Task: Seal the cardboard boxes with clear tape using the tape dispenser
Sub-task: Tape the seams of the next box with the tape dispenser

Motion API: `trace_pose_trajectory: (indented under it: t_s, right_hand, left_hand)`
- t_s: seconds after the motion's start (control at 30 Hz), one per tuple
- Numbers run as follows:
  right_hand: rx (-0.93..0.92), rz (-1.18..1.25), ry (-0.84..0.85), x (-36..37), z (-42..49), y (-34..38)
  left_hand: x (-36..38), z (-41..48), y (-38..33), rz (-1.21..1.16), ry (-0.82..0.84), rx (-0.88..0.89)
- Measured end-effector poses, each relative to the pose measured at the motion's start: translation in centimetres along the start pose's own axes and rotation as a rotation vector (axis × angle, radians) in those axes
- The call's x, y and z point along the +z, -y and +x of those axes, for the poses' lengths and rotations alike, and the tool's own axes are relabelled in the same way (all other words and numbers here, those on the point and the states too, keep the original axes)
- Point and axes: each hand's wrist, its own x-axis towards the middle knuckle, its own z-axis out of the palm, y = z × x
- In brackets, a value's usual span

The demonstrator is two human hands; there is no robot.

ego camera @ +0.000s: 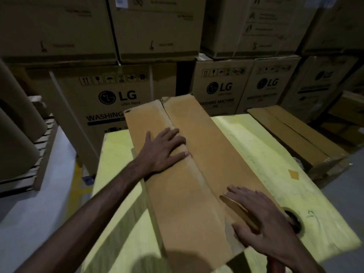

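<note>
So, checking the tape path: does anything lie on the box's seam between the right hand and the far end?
Only the left hand, pressed flat on the box with its fingertips reaching the seam about midway. Past it the seam looks bare to the far end.

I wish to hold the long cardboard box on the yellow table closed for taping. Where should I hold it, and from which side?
Probably from above, with a flat palm across the centre seam near the middle of the box. Its two flaps meet there and rise, so pressing both keeps them shut. The left hand presses the left flap.
</note>
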Motion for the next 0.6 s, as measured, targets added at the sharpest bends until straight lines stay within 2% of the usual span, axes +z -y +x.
trace_pose_trajectory:
  t_s: [0.13,0.27,0.6]
  right_hand:
    - [-0.025,0.053,0.041,-0.6,-2.5,-1.7]
    - [-0.033,-0.011,0.136,-1.4,-2.7,-2.7]
    - [-0.065,-0.089,0.058,-0.2,-3.1,-2.6]
  left_hand:
    - [0.6,1.3,0.9,-0.024,0.012,0.044]
    - [0.4,2.3,1.6,-0.019,0.001,0.081]
    - [0.2,1.1,1.7,-0.079,-0.052,0.116]
